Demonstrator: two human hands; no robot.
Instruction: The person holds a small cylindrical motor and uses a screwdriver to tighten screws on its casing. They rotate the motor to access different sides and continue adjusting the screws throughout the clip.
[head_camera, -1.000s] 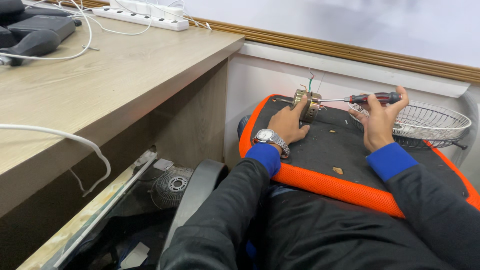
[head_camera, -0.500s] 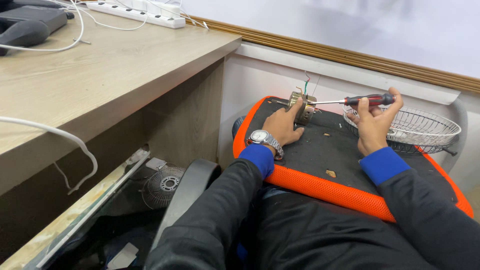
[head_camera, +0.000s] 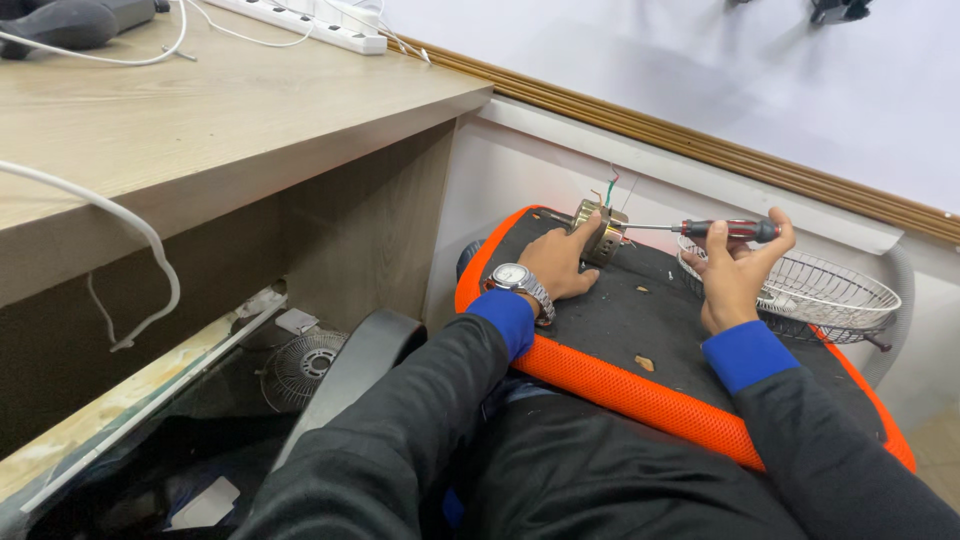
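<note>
My left hand (head_camera: 556, 262), with a silver wristwatch (head_camera: 515, 280) on the wrist, grips a small brass-coloured metal part (head_camera: 600, 232) with thin coloured wires sticking up from it. The part rests at the far edge of a black mat with an orange border (head_camera: 620, 390). My right hand (head_camera: 738, 272) holds a screwdriver with a red and black handle (head_camera: 728, 229) level, its thin shaft pointing left and its tip touching the metal part.
A round wire fan guard (head_camera: 810, 292) lies on the mat right of my right hand. A wooden desk (head_camera: 200, 130) with a white power strip (head_camera: 310, 22) and cables stands left. A small fan (head_camera: 305, 362) lies below it. A white wall is behind.
The camera view has shifted slightly. Both hands stay on the metal part and screwdriver, with the screwdriver still held against the part.
</note>
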